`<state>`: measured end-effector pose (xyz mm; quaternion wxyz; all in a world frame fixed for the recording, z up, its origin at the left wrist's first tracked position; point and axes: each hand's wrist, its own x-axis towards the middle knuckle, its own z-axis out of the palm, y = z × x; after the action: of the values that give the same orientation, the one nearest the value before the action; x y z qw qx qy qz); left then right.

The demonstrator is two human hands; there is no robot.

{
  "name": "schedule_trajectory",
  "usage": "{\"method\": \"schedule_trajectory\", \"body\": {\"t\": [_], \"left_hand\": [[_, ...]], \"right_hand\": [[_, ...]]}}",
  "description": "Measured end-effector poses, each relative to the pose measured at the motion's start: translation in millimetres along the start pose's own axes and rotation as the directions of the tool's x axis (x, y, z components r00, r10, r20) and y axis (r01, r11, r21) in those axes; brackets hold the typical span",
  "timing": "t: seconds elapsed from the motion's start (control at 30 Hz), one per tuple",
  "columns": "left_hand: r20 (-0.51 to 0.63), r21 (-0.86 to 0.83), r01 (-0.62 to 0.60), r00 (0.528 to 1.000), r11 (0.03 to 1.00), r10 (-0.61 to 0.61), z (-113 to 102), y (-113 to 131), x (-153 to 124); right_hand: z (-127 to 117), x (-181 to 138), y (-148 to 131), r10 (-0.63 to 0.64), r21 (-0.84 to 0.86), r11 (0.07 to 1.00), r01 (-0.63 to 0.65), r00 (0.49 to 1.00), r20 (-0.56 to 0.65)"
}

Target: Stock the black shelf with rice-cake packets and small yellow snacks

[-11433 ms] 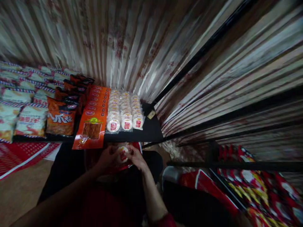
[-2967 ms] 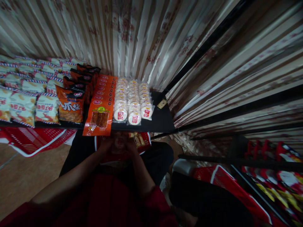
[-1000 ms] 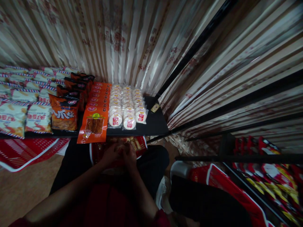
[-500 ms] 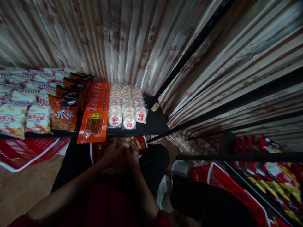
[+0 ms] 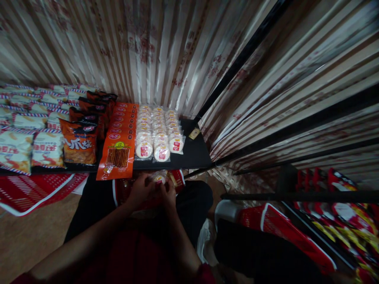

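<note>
My left hand (image 5: 141, 192) and my right hand (image 5: 168, 194) meet below the front edge of a black shelf (image 5: 192, 156), over a red basket (image 5: 177, 178) on my lap. Both are closed around a small round white cake in clear wrap (image 5: 160, 179) that peeks out between the fingers. On the shelf just above lie three rows of the same wrapped white cakes (image 5: 160, 134), with orange strip packets (image 5: 120, 140) to their left.
Further left on the shelf lie orange snack bags (image 5: 79, 142) and white striped bags (image 5: 29, 146). A striped curtain (image 5: 148, 51) hangs behind. A second red basket (image 5: 29, 189) sits at the left, another (image 5: 281, 236) at lower right beside red packets (image 5: 340, 205).
My hands stay together over the basket; since half a second ago the white cake has come up slightly between the fingers. The view has barely shifted.
</note>
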<state>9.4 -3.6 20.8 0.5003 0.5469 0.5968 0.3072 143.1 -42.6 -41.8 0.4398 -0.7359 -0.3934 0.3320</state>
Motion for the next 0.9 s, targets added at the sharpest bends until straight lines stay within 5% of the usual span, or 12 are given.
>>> {"method": "schedule_trajectory", "body": {"t": [0.3,0.63,0.9], "left_hand": [[-0.052,0.089,-0.203,0.977,0.975,0.208,-21.0,28.5,1.0],[-0.157,0.251,-0.199,0.957,0.947,0.243,-51.7,44.4,20.4],[-0.258,0.250,-0.187,0.933,0.950,0.252,-59.9,54.6,44.4]], "right_hand": [[-1.6,-0.6,-34.5,-0.175,0.013,0.984,0.176,0.984,-0.008],[10.5,10.2,-91.5,-0.338,-0.283,0.901,0.329,0.941,0.015],[27.2,23.4,-112.4,-0.295,-0.182,0.937,0.298,0.954,0.043]]}}
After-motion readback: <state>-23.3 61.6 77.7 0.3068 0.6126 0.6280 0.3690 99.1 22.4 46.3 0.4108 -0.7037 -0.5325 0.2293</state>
